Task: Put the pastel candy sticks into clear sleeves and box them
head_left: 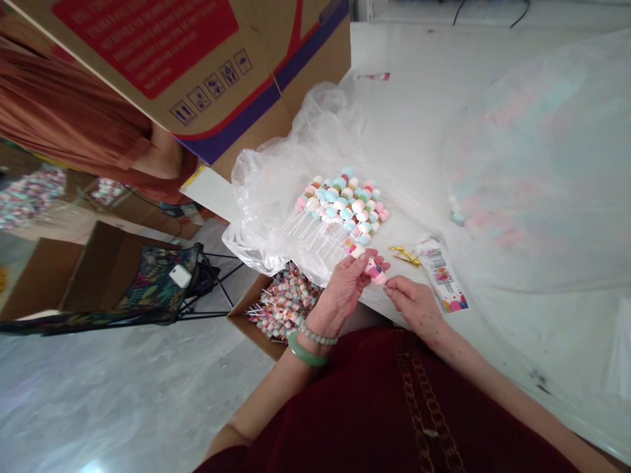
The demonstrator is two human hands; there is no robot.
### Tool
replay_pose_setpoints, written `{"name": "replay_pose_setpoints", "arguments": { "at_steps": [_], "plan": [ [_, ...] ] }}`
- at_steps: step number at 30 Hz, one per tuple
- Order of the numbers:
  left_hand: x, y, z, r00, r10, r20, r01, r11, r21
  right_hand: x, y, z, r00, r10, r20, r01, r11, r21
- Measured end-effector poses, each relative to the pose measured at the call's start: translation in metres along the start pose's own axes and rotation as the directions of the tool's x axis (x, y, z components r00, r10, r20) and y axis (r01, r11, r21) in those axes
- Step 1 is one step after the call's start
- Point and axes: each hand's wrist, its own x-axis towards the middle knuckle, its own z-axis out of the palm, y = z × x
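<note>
carton [246, 39] | five boxed icons; up-arrows, umbrella; red-panel lettering blurred | printed wrapper [445, 279]; lettering too small

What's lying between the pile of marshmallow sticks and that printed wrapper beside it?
A few thin gold strips lie between the marshmallow sticks and the printed wrapper, as the head view shows.

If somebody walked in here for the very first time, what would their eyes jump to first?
Probably the heap of pink, white and blue candy sticks on the crinkly clear plastic, mid-picture. Next might come the big cardboard box with its red panel, upper left, then the green bangle below the left hand.
</note>
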Motion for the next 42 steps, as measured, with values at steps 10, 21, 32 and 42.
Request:
{"name": "replay_pose_setpoints", "arguments": {
  "at_steps": [10,21,32,42],
  "plan": [
    [0.003,0.010,-0.005,0.996,-0.045,-0.079,0.054,0.992,0.113,0.002,0.004,-0.003,0.963,0.257,0.079,-0.254,0.772,0.583],
    [0.002,0.015,-0.006,0.996,-0.055,-0.074,0.072,0.965,0.252,0.001,0.006,-0.011,0.997,0.074,-0.037,-0.075,0.997,-0.030],
    [0.000,0.000,0.000,0.994,-0.108,-0.012,0.108,0.994,0.023,-0.002,0.006,-0.006,0.991,-0.051,-0.121,0.023,0.975,-0.220],
    [-0.001,-0.017,0.015,0.998,-0.032,0.058,0.033,0.999,-0.025,0.004,-0.007,0.000,0.986,0.000,-0.168,-0.012,0.997,-0.071]
  ]
}}
